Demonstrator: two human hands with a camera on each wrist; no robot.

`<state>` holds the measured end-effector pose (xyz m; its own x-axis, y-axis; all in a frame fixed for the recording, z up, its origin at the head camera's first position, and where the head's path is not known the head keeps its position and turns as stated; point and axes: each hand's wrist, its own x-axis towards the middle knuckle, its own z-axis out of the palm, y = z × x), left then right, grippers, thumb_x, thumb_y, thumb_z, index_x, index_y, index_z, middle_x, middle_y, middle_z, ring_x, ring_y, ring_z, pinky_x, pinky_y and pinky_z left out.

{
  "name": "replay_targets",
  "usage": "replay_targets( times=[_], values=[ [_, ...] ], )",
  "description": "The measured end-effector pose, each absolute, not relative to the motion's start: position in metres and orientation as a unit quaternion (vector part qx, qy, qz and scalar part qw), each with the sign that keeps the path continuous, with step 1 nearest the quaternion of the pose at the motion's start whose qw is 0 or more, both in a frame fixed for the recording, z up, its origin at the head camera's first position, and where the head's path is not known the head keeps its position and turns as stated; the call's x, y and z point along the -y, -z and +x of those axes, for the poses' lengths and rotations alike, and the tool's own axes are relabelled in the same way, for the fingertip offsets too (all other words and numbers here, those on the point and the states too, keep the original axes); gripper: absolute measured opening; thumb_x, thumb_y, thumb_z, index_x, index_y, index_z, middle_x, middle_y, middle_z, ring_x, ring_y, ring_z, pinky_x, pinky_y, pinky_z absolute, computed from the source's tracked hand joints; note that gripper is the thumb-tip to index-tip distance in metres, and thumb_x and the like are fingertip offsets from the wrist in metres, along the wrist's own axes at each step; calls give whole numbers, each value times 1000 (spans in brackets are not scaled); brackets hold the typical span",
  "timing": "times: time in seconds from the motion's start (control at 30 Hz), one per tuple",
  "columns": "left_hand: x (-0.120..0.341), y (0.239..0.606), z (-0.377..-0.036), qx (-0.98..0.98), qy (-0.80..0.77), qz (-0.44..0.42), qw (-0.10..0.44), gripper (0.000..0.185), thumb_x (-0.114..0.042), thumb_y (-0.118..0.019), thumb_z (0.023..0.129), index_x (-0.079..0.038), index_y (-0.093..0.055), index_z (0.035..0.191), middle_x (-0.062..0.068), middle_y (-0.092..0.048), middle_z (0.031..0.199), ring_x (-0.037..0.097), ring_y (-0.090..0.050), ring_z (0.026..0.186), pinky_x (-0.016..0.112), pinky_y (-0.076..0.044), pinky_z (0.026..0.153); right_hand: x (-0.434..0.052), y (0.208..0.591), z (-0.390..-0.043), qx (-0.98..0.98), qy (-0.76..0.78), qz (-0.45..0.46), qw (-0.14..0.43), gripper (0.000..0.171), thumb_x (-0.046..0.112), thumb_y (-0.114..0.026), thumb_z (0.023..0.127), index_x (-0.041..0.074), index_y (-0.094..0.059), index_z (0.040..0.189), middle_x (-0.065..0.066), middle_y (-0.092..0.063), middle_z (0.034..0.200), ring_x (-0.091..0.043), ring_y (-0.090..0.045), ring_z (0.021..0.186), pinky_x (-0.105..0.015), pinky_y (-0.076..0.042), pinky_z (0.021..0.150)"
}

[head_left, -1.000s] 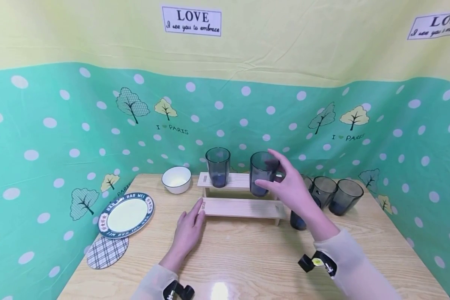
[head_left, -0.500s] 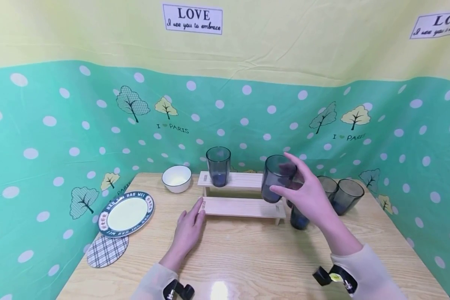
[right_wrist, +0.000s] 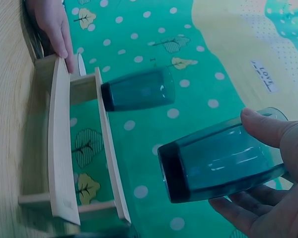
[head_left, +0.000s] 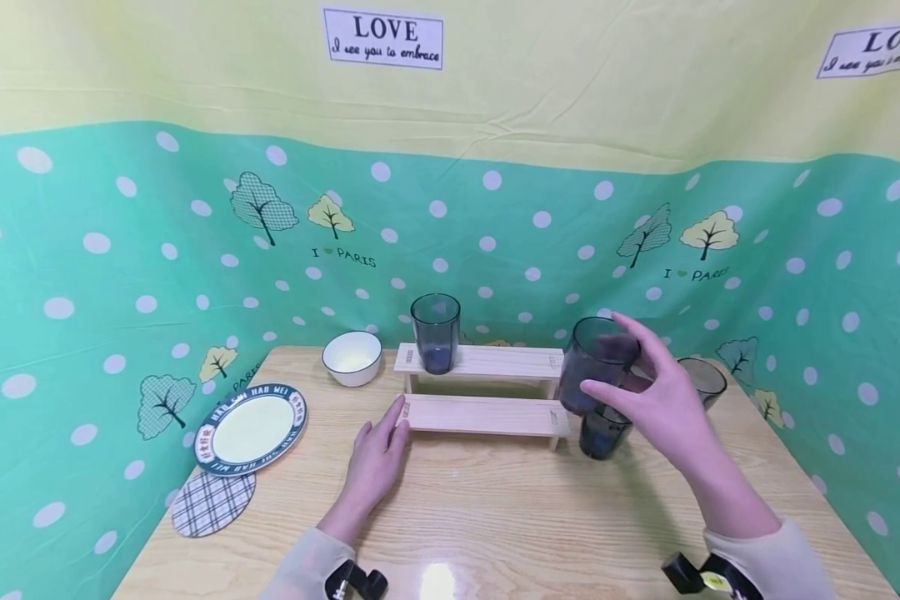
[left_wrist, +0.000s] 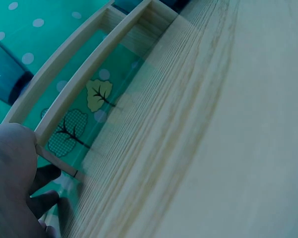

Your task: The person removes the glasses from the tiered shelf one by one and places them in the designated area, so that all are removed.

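In the head view, my right hand (head_left: 660, 400) grips a dark tinted glass (head_left: 596, 362) in the air, right of a two-step wooden rack (head_left: 487, 415). The right wrist view shows thumb and fingers around the upper part of this glass (right_wrist: 218, 158). My left hand (head_left: 378, 462) rests with relaxed fingers against the left end of the rack's lower step; in the left wrist view its thumb side touches the wood. A second glass (head_left: 437, 333) stands upright on the upper step, at the left. Below the held glass, another glass (head_left: 602, 435) stands on the table.
A further glass (head_left: 703, 382) stands at the right, partly hidden by my right hand. A white bowl (head_left: 352, 360) sits left of the rack. Farther left, a blue-rimmed plate (head_left: 251, 429) lies beside a checked round mat (head_left: 213, 504). A patterned curtain closes off the back.
My right hand has lifted the glass away from the upper step and carried it right and slightly nearer, past the rack's end. The left hand stays in place.
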<state>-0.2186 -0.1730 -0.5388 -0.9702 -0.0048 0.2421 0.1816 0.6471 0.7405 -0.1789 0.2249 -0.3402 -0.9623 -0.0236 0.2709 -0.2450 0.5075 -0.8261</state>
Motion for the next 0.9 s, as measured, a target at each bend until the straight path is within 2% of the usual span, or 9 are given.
replay_targets(
  times=[0.2, 0.3, 0.43, 0.53, 0.67, 0.77, 0.9],
  values=[
    [173, 539, -218, 901, 415, -51, 113, 53, -28, -49, 120, -11, -43, 170, 12, -54, 164, 37, -56, 148, 60, -14, 136, -243, 341, -174, 864, -484, 62, 122, 101, 39, -93, 92, 46, -32, 172, -5, -59, 151, -27, -66, 128, -13, -59, 87],
    [173, 539, -218, 902, 414, -51, 112, 53, -28, -49, 120, -12, -43, 170, 11, -53, 164, 37, -56, 148, 60, -13, 136, -254, 341, -172, 871, -471, 52, 129, 101, 39, -93, 93, 45, -31, 173, -6, -56, 152, -27, -62, 131, -10, -56, 87],
    [174, 540, -218, 902, 414, -52, 112, 54, -28, -49, 120, -12, -43, 171, 12, -53, 164, 37, -56, 148, 61, -13, 136, -267, 342, -170, 871, -474, 35, 124, 101, 38, -91, 95, 47, -29, 173, -6, -53, 156, -37, -58, 140, -8, -55, 86],
    [174, 540, -218, 902, 413, -53, 113, 54, -29, -49, 120, -11, -43, 171, 12, -53, 165, 37, -55, 149, 61, -13, 136, -277, 342, -168, 868, -482, 24, 120, 101, 36, -91, 96, 47, -28, 174, -4, -53, 155, -25, -63, 134, -10, -58, 85],
    [174, 540, -219, 902, 412, -54, 112, 54, -29, -49, 120, -11, -43, 171, 11, -53, 165, 37, -54, 149, 61, -13, 136, -290, 343, -164, 873, -472, 13, 121, 101, 35, -90, 97, 45, -26, 175, -3, -53, 153, 4, -59, 118, -9, -57, 84],
    [173, 540, -219, 902, 413, -53, 113, 54, -29, -49, 120, -12, -43, 171, 11, -53, 165, 37, -55, 149, 61, -14, 135, -299, 344, -162, 878, -463, 5, 121, 102, 37, -90, 97, 48, -25, 174, -7, -52, 157, 8, -56, 116, -8, -56, 84],
    [173, 540, -219, 901, 415, -51, 113, 54, -29, -49, 120, -12, -43, 171, 11, -52, 165, 37, -55, 148, 61, -14, 135, -310, 346, -161, 881, -458, -4, 117, 102, 38, -89, 97, 52, -24, 173, -11, -51, 161, 4, -59, 118, -7, -55, 84]
  ],
)
